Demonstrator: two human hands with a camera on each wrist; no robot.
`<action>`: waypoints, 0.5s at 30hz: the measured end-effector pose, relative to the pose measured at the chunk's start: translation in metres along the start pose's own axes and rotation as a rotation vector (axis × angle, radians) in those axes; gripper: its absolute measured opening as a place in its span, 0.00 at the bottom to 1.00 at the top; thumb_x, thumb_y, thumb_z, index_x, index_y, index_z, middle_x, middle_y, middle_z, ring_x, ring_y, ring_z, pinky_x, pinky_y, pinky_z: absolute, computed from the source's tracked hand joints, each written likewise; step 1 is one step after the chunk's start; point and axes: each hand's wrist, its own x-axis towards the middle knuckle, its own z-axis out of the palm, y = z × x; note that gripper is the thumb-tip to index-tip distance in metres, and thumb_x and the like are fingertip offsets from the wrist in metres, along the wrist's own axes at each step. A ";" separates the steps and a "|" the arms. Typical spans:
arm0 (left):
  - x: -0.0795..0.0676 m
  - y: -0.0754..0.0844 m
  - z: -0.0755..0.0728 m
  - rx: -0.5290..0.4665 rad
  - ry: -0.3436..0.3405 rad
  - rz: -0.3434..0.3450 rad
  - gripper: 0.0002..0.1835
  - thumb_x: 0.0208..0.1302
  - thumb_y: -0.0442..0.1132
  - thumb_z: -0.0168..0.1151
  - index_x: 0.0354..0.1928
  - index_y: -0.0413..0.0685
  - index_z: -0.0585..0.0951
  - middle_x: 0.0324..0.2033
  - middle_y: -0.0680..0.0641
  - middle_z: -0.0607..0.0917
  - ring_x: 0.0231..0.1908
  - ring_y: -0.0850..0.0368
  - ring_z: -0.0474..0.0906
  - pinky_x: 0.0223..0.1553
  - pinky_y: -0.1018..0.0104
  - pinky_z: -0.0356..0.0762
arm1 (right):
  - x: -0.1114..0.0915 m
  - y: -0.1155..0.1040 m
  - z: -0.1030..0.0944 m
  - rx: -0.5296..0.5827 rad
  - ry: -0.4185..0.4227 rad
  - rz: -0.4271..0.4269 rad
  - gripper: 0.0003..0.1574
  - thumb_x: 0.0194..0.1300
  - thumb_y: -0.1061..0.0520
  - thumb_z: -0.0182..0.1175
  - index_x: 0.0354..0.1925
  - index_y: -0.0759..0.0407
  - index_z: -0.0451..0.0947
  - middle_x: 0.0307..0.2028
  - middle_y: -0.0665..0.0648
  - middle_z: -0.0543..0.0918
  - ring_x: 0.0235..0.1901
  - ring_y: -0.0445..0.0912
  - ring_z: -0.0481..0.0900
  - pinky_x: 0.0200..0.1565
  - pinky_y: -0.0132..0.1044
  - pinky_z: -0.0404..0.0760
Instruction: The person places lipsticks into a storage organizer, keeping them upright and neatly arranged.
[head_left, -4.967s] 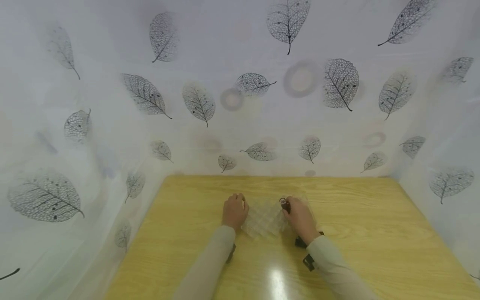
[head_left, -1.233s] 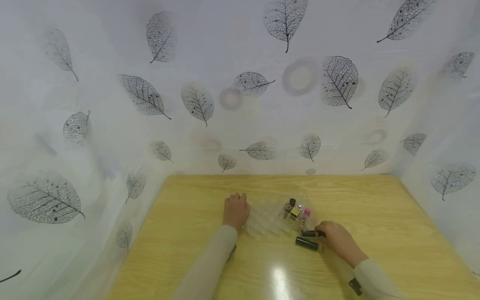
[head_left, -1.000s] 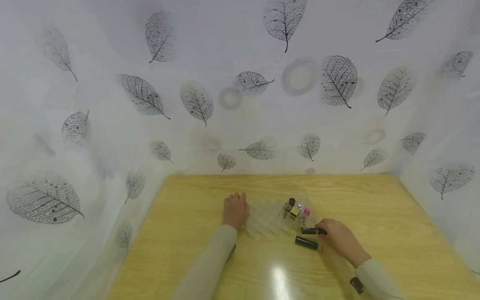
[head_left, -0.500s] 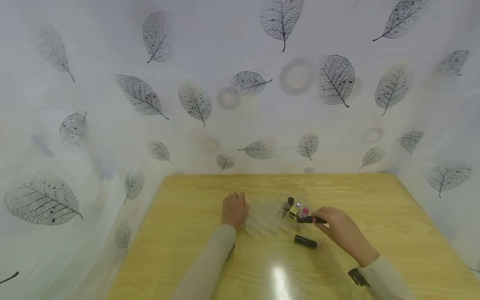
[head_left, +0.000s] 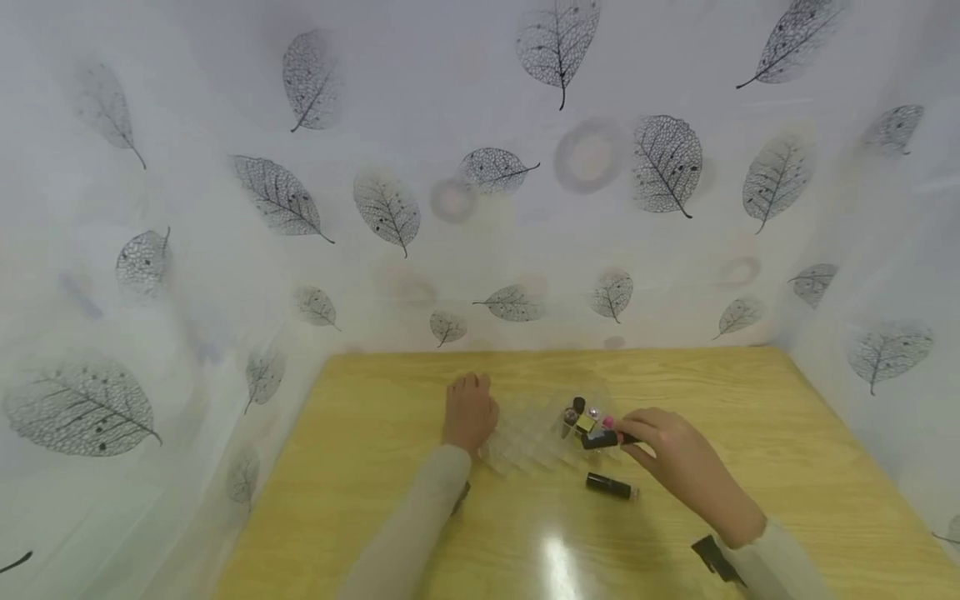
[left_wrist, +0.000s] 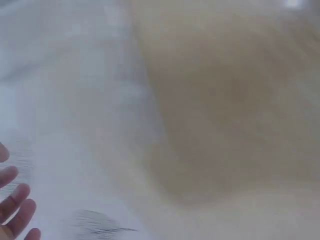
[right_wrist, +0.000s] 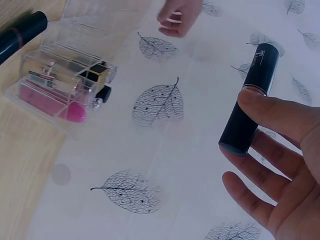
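Note:
My right hand pinches a black lipstick tube with a thin metallic band between thumb and fingers. In the head view the tube is held slantwise over the front right of a clear compartmented cosmetics organizer. Several items stand in the organizer's right end, among them a pink-topped tube and a gold-and-black capped item. My left hand is beside the organizer's left end. In the left wrist view its fingers are loosely bent and hold nothing.
A second black lipstick tube lies on the wood-grain table in front of the organizer. A white leaf-patterned sheet rises behind the table and along both sides.
My right hand has lifted the black lipstick tube off the table and carried it up and left over the organizer. Earlier, that hand was at the organizer's right end. My left hand has shifted slightly.

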 end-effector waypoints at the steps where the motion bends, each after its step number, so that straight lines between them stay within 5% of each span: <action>1: 0.004 0.006 -0.009 -0.035 0.001 0.034 0.12 0.56 0.40 0.58 0.42 0.46 0.78 0.34 0.47 0.81 0.36 0.52 0.76 0.41 0.59 0.73 | 0.000 -0.001 -0.001 0.001 0.009 -0.007 0.12 0.48 0.55 0.69 0.32 0.61 0.83 0.30 0.53 0.85 0.29 0.44 0.82 0.33 0.36 0.81; 6: 0.011 0.054 -0.066 -0.333 -0.171 0.248 0.10 0.67 0.44 0.52 0.43 0.50 0.79 0.39 0.51 0.83 0.41 0.58 0.79 0.49 0.63 0.75 | 0.003 -0.003 -0.005 0.003 0.051 -0.049 0.18 0.58 0.46 0.60 0.32 0.60 0.84 0.31 0.52 0.84 0.31 0.44 0.81 0.35 0.37 0.80; 8: 0.009 0.072 -0.084 -0.448 -0.264 0.318 0.13 0.70 0.47 0.48 0.45 0.51 0.79 0.39 0.54 0.83 0.41 0.61 0.78 0.49 0.68 0.75 | 0.004 -0.002 -0.007 0.002 0.057 -0.065 0.15 0.44 0.56 0.70 0.33 0.60 0.84 0.32 0.52 0.84 0.32 0.44 0.81 0.36 0.38 0.80; 9: 0.008 0.078 -0.092 -0.490 -0.300 0.351 0.14 0.70 0.48 0.46 0.45 0.51 0.79 0.39 0.54 0.83 0.39 0.63 0.78 0.46 0.71 0.74 | 0.005 -0.002 -0.008 0.003 0.060 -0.068 0.14 0.44 0.56 0.70 0.33 0.60 0.84 0.32 0.52 0.84 0.32 0.45 0.81 0.37 0.38 0.80; 10: 0.007 0.084 -0.098 -0.523 -0.327 0.374 0.15 0.71 0.49 0.46 0.45 0.52 0.80 0.37 0.55 0.83 0.37 0.64 0.77 0.44 0.73 0.74 | 0.005 -0.002 -0.009 0.004 0.062 -0.074 0.19 0.36 0.60 0.72 0.33 0.60 0.84 0.33 0.52 0.84 0.33 0.45 0.80 0.37 0.39 0.80; 15: 0.001 0.096 -0.108 -0.555 -0.369 0.480 0.17 0.69 0.53 0.47 0.44 0.54 0.81 0.38 0.57 0.83 0.36 0.68 0.74 0.40 0.79 0.69 | 0.007 0.000 -0.011 0.013 0.078 -0.102 0.16 0.40 0.60 0.70 0.34 0.60 0.84 0.33 0.51 0.84 0.33 0.45 0.80 0.38 0.39 0.79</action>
